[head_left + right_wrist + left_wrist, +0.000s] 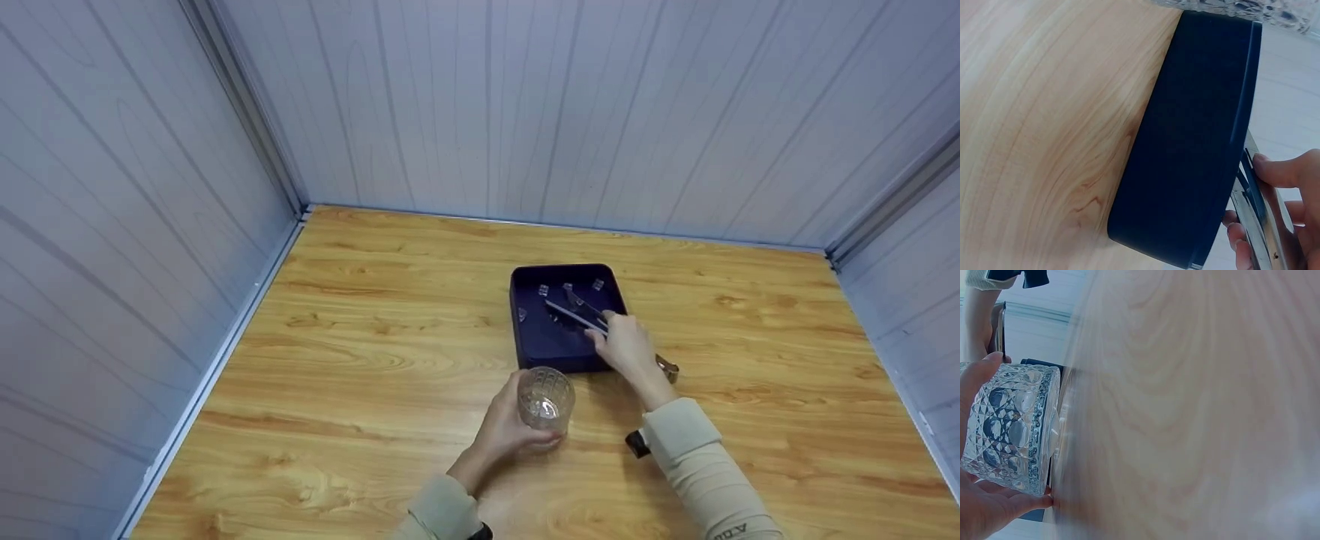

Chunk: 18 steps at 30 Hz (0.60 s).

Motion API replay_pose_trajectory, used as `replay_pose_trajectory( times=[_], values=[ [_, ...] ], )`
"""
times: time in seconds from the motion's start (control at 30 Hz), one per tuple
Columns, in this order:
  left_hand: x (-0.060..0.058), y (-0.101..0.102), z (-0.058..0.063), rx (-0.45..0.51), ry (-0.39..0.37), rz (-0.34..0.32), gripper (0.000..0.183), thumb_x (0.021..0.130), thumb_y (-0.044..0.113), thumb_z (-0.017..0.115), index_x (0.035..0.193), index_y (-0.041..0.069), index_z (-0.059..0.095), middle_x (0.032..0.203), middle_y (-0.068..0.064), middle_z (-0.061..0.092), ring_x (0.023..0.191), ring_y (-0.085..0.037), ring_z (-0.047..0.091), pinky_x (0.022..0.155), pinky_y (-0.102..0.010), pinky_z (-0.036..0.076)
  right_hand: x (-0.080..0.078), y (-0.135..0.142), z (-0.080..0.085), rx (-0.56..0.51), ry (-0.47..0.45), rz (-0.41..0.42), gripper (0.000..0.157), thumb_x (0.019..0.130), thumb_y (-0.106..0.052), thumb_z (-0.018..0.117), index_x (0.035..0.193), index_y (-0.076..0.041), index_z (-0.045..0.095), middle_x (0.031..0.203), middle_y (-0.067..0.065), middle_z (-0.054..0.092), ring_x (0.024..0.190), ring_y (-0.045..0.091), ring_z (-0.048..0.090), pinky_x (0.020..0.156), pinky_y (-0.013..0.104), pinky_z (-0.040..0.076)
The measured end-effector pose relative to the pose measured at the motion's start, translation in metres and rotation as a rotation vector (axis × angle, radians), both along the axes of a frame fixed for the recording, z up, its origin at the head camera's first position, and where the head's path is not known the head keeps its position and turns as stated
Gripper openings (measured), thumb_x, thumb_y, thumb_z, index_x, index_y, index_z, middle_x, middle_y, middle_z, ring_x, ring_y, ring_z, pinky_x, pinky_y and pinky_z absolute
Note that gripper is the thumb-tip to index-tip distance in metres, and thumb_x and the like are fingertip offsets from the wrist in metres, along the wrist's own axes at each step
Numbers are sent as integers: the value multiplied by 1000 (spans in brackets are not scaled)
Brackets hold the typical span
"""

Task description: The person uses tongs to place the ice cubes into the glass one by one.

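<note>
A clear cut-glass tumbler (546,401) stands on the wooden table, and my left hand (514,424) curls its fingers and thumb round it. Up close in the left wrist view, the glass (1013,430) has a diamond and dot pattern. My right hand (628,346) grips metal tongs (577,317), their tips reaching down into a dark blue square tray (555,349). Several small clear cubes (598,285) lie scattered in that tray. Whether a cube sits between the tong tips cannot be made out. In the right wrist view, the tray's side wall (1185,140) hides the tips.
Light wood-grain table (360,360) spreads around the tray and glass. Pale panel walls (487,112) rise behind and on both sides, with metal strips at the corners. The glass stands just in front of the tray's near edge.
</note>
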<state>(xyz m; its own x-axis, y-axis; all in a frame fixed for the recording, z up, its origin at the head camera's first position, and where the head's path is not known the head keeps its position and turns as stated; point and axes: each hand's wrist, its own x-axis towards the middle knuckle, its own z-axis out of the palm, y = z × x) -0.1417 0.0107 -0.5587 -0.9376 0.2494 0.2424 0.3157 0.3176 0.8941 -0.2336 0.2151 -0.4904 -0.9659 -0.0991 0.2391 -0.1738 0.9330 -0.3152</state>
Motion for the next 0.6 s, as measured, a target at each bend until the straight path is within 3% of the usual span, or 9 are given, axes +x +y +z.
replay_pose_trajectory(
  times=[0.6],
  values=[
    [-1,0,0,20,1,-6,87,52,29,85,124,11,38,114,-2,53,105,-15,49,89,-32,41,-15,-7,-8,44,-4,-13,27,74,-26,70,83,-1,63,70,21,60,65,42,57,51,50,44]
  ],
)
